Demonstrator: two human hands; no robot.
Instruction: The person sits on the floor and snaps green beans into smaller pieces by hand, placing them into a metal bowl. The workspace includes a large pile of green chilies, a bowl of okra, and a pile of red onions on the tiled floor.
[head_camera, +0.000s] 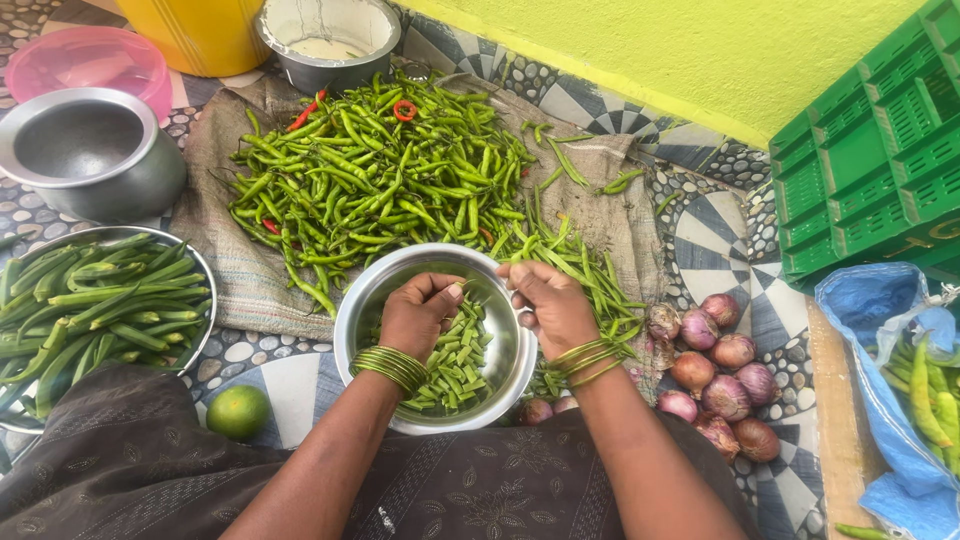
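- Hands first: your left hand hangs over the steel bowl, fingers curled into a loose fist; whatever it pinches is too small to make out, so you cannot tell if it grips anything.
- Your right hand sits at the bowl's 3 o'clock rim, fingers bent inward; whether it holds a bean or only the rim is not clear.
- Green bangles ring both of your wrists.
- Cut green bean pieces lie inside the bowl, gathered toward its 5 o'clock side, just beneath your left hand.
- Whole beans lie on the sackcloth at 2 o'clock from the bowl, touching your right hand's far side.
- A big heap of green chillies, with a few red ones, covers the cloth at 12 o'clock.
- At 9 o'clock, a steel plate carries okra; a lime rests near the bowl at 8 o'clock.
- Red onions cluster on the patterned floor at 3 to 4 o'clock.
- A green crate and a blue bag stand well apart, far toward 3 o'clock.
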